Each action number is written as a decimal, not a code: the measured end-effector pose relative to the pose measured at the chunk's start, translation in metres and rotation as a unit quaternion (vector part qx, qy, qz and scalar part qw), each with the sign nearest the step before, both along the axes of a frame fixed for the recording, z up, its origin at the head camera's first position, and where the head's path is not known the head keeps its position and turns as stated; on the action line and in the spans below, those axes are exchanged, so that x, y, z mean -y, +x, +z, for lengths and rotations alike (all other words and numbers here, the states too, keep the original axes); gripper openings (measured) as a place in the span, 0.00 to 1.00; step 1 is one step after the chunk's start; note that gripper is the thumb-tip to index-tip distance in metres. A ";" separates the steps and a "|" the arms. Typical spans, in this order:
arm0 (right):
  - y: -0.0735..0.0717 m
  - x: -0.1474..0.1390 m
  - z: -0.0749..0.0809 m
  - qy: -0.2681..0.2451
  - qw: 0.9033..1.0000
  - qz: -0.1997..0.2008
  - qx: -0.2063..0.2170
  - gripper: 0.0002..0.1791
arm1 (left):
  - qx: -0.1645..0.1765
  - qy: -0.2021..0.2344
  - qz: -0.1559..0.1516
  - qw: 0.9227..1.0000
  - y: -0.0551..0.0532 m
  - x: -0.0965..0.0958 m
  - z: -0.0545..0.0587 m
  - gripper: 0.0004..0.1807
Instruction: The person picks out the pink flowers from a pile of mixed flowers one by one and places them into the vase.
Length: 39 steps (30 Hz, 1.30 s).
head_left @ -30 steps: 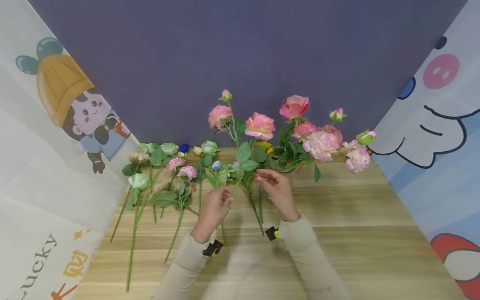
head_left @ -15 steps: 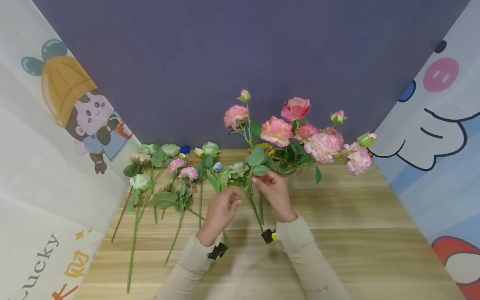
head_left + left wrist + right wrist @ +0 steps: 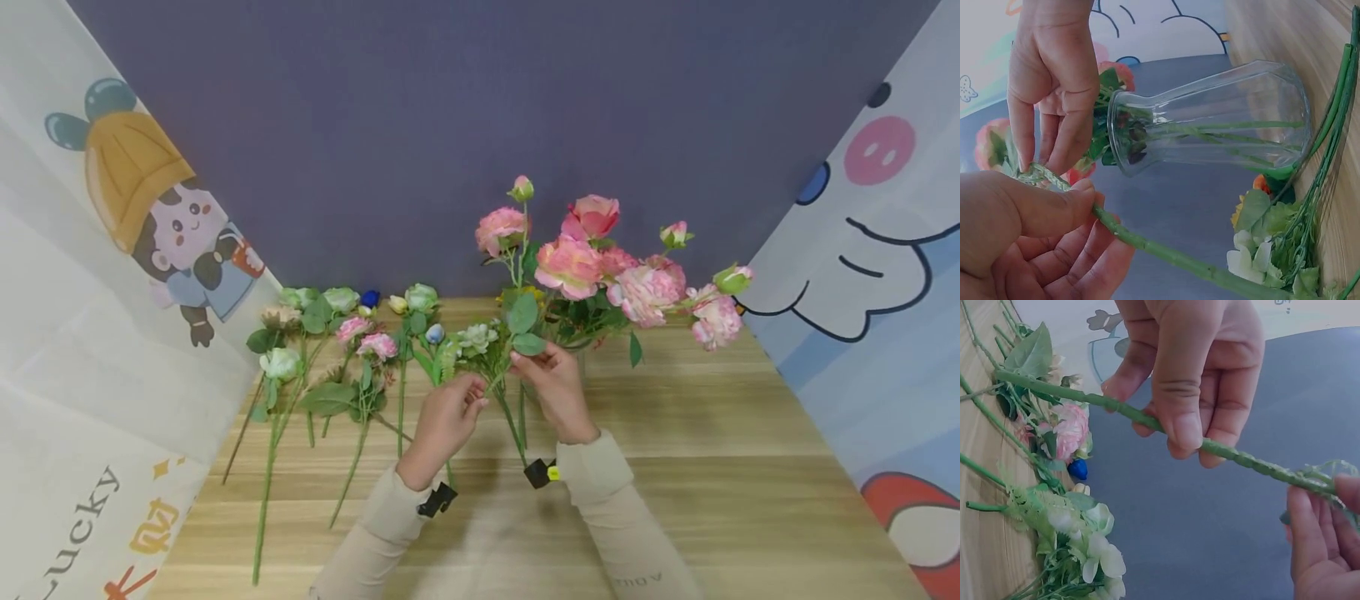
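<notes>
My left hand (image 3: 444,417) pinches the green stem (image 3: 1247,460) of a pink peony spray between thumb and fingers. Higher up, close to its leaves (image 3: 522,315), my right hand (image 3: 557,392) pinches the same stem. The spray carries two pink blooms (image 3: 568,267) and a bud (image 3: 522,188), held upright over the table. In the left wrist view, a clear glass vase (image 3: 1235,103) stands behind the hands with several green stems inside. Pink flowers (image 3: 648,290) fan out of its mouth to the right; in the head view the right hand partly hides the vase.
Several loose artificial flowers lie on the wooden table (image 3: 720,500) at left, among them a pale green rose (image 3: 281,364), pink carnation-like blooms (image 3: 377,345) and a blue bud (image 3: 369,298). A white-flowered bunch (image 3: 477,337) lies near the hands. A dark panel (image 3: 480,100) stands behind.
The pink spray has moved to the right, and its front bloom now overlaps the vase's flowers in the head view. The left hand has shifted slightly right; the right hand stays nearly in place.
</notes>
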State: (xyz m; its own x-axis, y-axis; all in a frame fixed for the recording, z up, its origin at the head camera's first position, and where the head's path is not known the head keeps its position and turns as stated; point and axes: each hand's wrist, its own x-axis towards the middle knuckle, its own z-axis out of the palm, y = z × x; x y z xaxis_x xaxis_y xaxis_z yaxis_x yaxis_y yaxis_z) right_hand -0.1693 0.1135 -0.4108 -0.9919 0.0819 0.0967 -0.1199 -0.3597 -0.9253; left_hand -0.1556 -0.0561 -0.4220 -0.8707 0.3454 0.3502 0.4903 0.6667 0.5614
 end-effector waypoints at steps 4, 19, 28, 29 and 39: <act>0.002 -0.003 0.001 0.012 1.000 0.000 -0.007 0.14 | -0.006 0.006 -0.004 1.000 0.000 0.001 0.000 0.07; 0.004 -0.010 0.012 0.075 0.989 -0.105 -0.068 0.11 | -0.015 0.061 -0.011 0.998 -0.005 0.009 -0.002 0.10; 0.005 -0.028 0.025 0.116 0.976 -0.153 -0.100 0.11 | -0.015 0.081 0.009 0.997 -0.010 0.020 -0.007 0.11; 0.005 -0.030 0.027 0.114 0.976 -0.157 -0.101 0.11 | -0.011 0.084 0.009 0.996 -0.010 0.021 -0.008 0.11; 0.002 -0.048 0.042 0.096 0.955 -0.236 -0.151 0.10 | -0.007 0.091 0.014 0.996 -0.012 0.025 -0.011 0.09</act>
